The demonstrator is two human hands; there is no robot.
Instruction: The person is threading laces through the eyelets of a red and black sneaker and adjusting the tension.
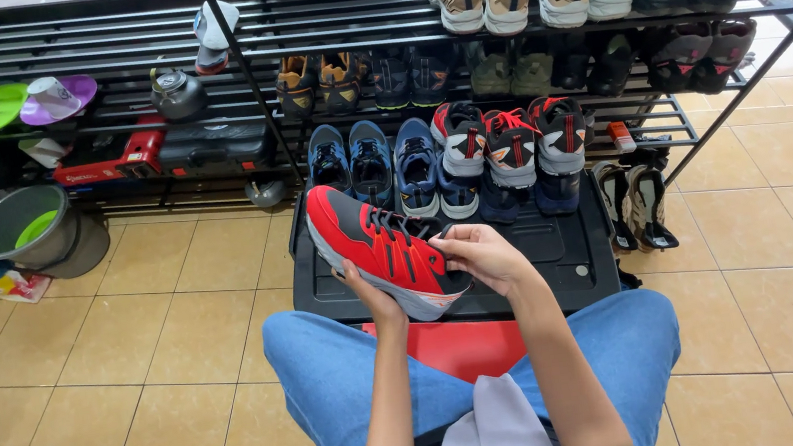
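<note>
Head view: a tan tiled floor (177, 321) runs up to a black metal shoe rack (515, 37) at twelve o'clock, filled with pairs of trainers. A black plastic bin lid (571, 252) lies across the knees. Above it, the red-and-black mesh trainer (374, 246) points toward ten o'clock; the left hand (370, 292) cups its sole from below, and the right hand (486, 254) grips its heel collar at three o'clock.

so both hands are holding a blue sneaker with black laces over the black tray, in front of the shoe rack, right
Not quite: the sneaker is red, not blue. The head view shows the left hand under its sole and the right hand at its heel, over the black tray, in front of the shoe rack.
</note>
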